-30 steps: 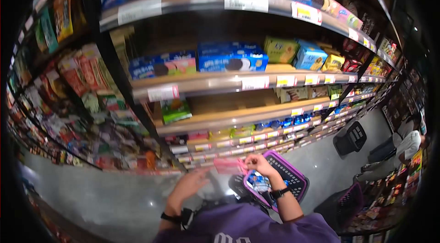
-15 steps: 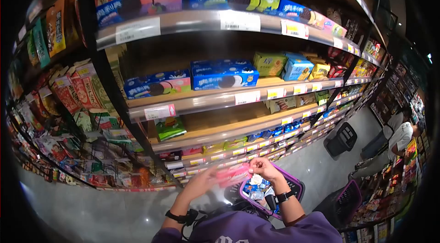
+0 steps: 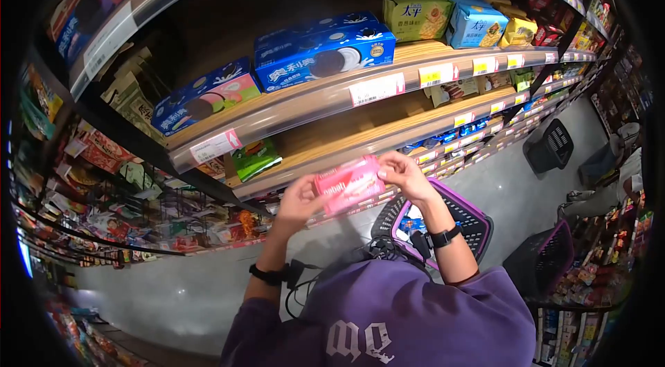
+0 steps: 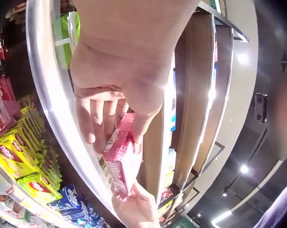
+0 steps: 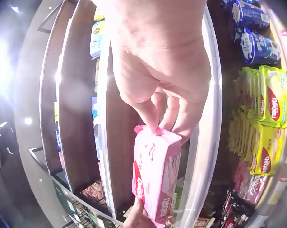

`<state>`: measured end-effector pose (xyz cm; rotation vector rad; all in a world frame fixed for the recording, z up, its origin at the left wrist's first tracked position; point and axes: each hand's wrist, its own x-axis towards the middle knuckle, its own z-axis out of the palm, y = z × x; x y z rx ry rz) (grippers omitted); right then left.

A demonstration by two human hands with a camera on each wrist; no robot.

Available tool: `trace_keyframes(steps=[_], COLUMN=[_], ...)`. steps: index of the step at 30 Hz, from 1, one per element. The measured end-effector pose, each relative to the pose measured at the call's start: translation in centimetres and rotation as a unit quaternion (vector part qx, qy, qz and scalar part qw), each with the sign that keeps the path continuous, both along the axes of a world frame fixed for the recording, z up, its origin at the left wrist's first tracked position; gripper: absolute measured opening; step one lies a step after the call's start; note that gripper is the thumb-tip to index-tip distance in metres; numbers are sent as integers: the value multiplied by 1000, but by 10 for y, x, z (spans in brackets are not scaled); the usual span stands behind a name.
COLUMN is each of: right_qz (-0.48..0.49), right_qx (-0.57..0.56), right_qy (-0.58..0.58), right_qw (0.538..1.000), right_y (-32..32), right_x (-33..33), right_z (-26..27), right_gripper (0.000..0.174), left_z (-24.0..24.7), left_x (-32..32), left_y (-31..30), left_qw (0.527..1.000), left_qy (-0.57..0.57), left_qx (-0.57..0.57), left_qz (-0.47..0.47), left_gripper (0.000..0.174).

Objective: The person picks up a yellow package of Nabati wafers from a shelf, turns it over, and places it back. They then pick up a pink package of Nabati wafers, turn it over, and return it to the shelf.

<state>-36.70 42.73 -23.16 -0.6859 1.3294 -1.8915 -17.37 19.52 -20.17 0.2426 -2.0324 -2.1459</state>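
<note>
In the left wrist view, the edge cut off the right hand (image 4: pixel 138 209); in the head view, small print on the pack (image 3: pixel 352 185) was blurred.

Two hands (image 3: pixel 410 178); one pink packet (image 3: pixel 348 185) between them. Two black wristbands (image 3: pixel 267 275), one per arm. On the shelf (image 3: pixel 420 52) beyond the hands: two dark-blue boxes (image 3: pixel 325 52), one olive-green box (image 3: pixel 415 19), one light-blue box (image 3: pixel 476 25). Just past the left hand (image 3: pixel 298 202), one green packet (image 3: pixel 255 159). Right of the hands, three baskets (image 3: pixel 530 260).
</note>
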Motion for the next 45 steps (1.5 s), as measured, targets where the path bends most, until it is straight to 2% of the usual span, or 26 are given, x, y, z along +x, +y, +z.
trace_keyframes(steps=[2,4,6,7,11,12,14,16,18,24,30,31,34,35,36,37,38,39,40,41,42,43,45], right_qz=[20,28,49,59,83,96,51,50,58,76,37,41,63,60,48,40,31,28,1,17,27,45,46], right_qx=[-20,-22,-15,-1,43,56,38,21,55,72,60,70,85,69,52,53,46,92,101,31,36,34,60], right_qy=[14,-6,27,34,31,26,-1,-8,8,31,84,80,79,74,68,77,74,83,176,95,80,84,106], right_qw=[1000,999,998,998,995,993,998,999,997,994,994,993,991,993,995,995,996,992,979,995,996,995,991], right_y=[-17,-31,-41,-44,-59,-63,-70,-67,-65,-68,-71,-70,-68,-69,-69,-68,-67,-63,-58,-66,-62,-63,-66], right_x=[-13,-22,-39,-46,-80,-87,-91,-87,-91,-96,-92,-92,-94,-93,-90,-90,-90,-88,-86,-87,-86,-89,-90], right_z=[6,13,9,11,11,10,3,17,16,7,-1,0,4,2,0,1,-5,3,12,-8,-2,-8,-11], right_gripper=[41,48,48,47,37,35,38,37,35,36,40,40,37,34,31,24,21,24,35,40,46,51,36], left_z=[4,8,13,15,12,8,-27,-37,-42,-37,-32,-33,-36,-62,-72,-69,-71,-50,-78,-73,-43,-39,-64], left_x=[-18,-40,-61,-73,-107,-113,-122,-123,-126,-129,-124,-125,-124,-123,-121,-115,-113,-112,-111,-114,-116,-115,-115], left_y=[-13,-27,-35,-40,-41,-40,-59,-67,-65,-61,-60,-59,-59,-76,-82,-86,-84,-73,-87,-83,-69,-58,-76], left_qw=[1000,999,998,999,997,997,996,997,994,988,987,988,986,976,962,956,942,951,957,964,954,955,955], left_qy=[15,28,40,44,48,53,50,40,63,-54,-68,-39,-63,-25,0,-69,-137,-125,-35,-16,-73,-58,-47], left_qx=[7,14,22,29,-25,11,-15,24,41,-28,-26,-55,-45,-153,-214,-240,-246,-215,-213,-195,-240,-206,-226], left_qz=[26,33,37,4,45,56,73,57,80,145,145,138,150,152,168,152,180,182,192,181,165,206,189], left_gripper=[40,39,39,42,47,48,41,42,44,45,34,33,36,41,44,46,46,46,45,45,42,39,42])
